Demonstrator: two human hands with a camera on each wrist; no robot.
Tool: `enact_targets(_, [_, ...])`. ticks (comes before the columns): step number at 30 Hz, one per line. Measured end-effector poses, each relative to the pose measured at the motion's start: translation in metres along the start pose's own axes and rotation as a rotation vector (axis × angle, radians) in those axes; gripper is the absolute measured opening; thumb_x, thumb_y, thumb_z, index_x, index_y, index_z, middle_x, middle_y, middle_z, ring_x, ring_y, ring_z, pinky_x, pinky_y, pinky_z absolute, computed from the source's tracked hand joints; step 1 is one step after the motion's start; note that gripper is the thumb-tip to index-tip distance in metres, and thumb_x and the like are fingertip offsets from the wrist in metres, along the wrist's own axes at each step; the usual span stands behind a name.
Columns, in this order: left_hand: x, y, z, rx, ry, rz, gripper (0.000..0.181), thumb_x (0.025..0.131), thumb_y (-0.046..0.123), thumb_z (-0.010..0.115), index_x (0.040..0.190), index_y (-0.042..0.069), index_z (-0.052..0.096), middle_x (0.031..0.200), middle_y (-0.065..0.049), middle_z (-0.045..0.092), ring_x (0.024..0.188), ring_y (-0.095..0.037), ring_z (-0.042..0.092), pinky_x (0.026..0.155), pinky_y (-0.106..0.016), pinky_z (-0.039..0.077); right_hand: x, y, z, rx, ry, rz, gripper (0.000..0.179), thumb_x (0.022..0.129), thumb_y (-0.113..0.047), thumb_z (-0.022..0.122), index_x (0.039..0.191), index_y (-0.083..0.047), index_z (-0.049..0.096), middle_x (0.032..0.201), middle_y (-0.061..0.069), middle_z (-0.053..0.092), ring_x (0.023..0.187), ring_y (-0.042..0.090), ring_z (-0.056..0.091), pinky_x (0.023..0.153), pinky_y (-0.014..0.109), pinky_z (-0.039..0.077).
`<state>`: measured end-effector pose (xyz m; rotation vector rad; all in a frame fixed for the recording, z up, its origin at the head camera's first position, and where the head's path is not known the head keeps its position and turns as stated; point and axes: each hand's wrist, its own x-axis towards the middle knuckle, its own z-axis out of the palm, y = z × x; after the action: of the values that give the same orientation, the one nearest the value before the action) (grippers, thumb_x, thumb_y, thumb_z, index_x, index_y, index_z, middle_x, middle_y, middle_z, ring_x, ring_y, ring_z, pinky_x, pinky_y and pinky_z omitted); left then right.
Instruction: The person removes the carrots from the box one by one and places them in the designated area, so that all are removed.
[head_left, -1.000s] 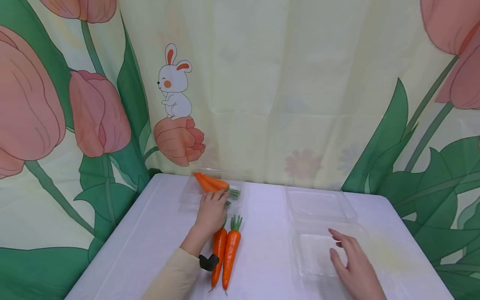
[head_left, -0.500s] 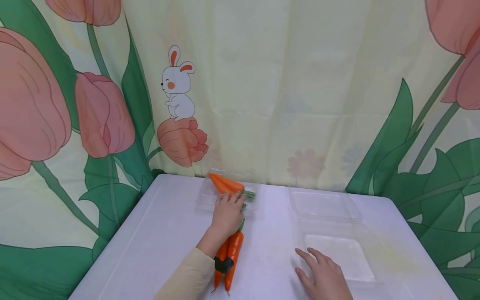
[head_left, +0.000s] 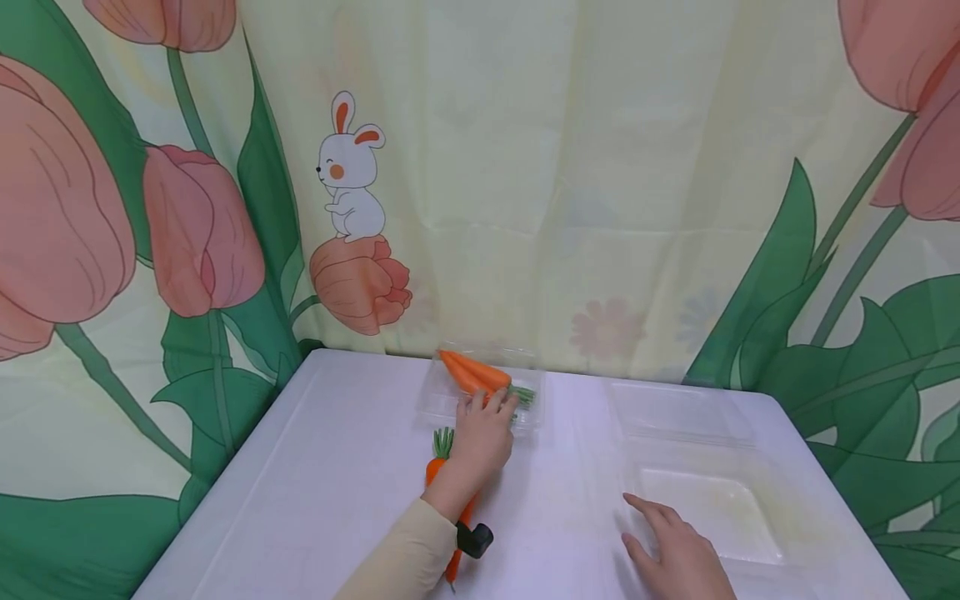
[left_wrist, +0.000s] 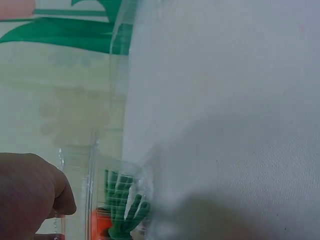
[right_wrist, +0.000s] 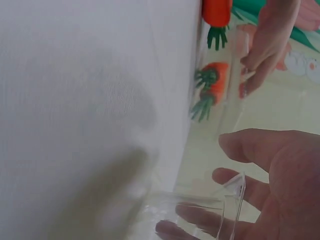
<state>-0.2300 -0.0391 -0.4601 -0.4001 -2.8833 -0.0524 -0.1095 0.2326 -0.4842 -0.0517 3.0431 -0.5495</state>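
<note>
While the left hand (head_left: 480, 437) is extending over the near edge of a clear plastic clamshell box (head_left: 437, 411), two orange carrots (head_left: 483, 372) are lying inside it, their green tops (head_left: 522, 395) pointing to the right. The fingers of this hand are fanning out just beside the carrots in the head view, but I cannot tell whether they are pinching the thin plastic, pressing on it or touching a carrot. At least one loose carrot (head_left: 432, 470) is lying on the white bench (head_left: 330, 492), partly hidden under the left forearm and its wrist camera (head_left: 475, 540).

Off to the right, a second clamshell box (head_left: 738, 508) is standing with its lid (head_left: 682, 410) folded back. The right hand (head_left: 678, 550) is hovering beside it with fingers spread, pinching nothing; some fingers are showing through the plastic in the right wrist view, and contact is staying unclear.

Judging by this layout, the left hand is probably positioning the carrot box or arranging its contents. The next move is likely calling for a light, even hold on the flimsy wall, with the left forearm kept from rolling the loose carrot and the right fingers from snagging the open box.
</note>
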Motion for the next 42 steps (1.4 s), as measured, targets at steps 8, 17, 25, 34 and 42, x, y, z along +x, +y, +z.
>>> enact_targets(8, [0.002, 0.019, 0.004, -0.016, -0.019, 0.038, 0.058, 0.095, 0.029, 0.067, 0.151, 0.024, 0.052, 0.153, 0.001, 0.052, 0.136, -0.032, 0.046, 0.112, -0.054, 0.038, 0.006, 0.020, -0.010, 0.015, -0.087, 0.135, 0.059, 0.093, -0.042, 0.073, 0.140, -0.009, 0.060, 0.131, 0.028, 0.061, 0.109, 0.046, 0.065, 0.088, 0.066, 0.053])
enact_targets(17, [-0.004, 0.050, 0.003, 0.022, 0.002, 0.082, 0.062, 0.093, 0.035, 0.071, 0.151, 0.026, 0.053, 0.151, 0.002, 0.054, 0.134, -0.029, 0.047, 0.110, -0.053, 0.040, 0.007, 0.041, -0.018, 0.032, -0.097, 0.176, 0.059, 0.095, -0.041, 0.071, 0.141, -0.006, 0.059, 0.131, 0.032, 0.058, 0.104, 0.044, 0.066, 0.086, 0.064, 0.055])
enact_targets(25, [-0.012, 0.079, 0.001, 0.068, 0.013, 0.130, 0.061, 0.093, 0.039, 0.071, 0.150, 0.029, 0.054, 0.147, 0.006, 0.056, 0.130, -0.025, 0.048, 0.106, -0.048, 0.041, 0.007, 0.052, -0.021, 0.014, -0.088, 0.180, 0.056, 0.096, -0.039, 0.071, 0.140, -0.005, 0.059, 0.131, 0.033, 0.058, 0.112, 0.051, 0.062, 0.087, 0.064, 0.054])
enact_targets(34, [-0.017, 0.089, -0.003, 0.018, 0.010, 0.176, 0.066, 0.092, 0.036, 0.071, 0.153, 0.027, 0.050, 0.152, 0.005, 0.052, 0.134, -0.025, 0.047, 0.108, -0.047, 0.040, 0.007, 0.052, -0.020, 0.005, -0.010, 0.181, 0.052, 0.096, -0.032, 0.071, 0.137, -0.002, 0.060, 0.136, 0.037, 0.050, 0.119, 0.056, 0.053, 0.097, 0.074, 0.042])
enact_targets(42, [-0.035, 0.069, -0.016, -0.698, 0.218, -0.067, 0.054, 0.093, 0.013, 0.066, 0.145, 0.012, 0.052, 0.147, -0.009, 0.049, 0.137, -0.029, 0.046, 0.112, -0.050, 0.045, -0.006, 0.011, -0.014, 0.149, 0.459, 0.032, 0.025, 0.090, -0.007, 0.072, 0.115, -0.004, 0.073, 0.123, 0.019, 0.064, 0.112, 0.041, 0.062, 0.092, 0.061, 0.049])
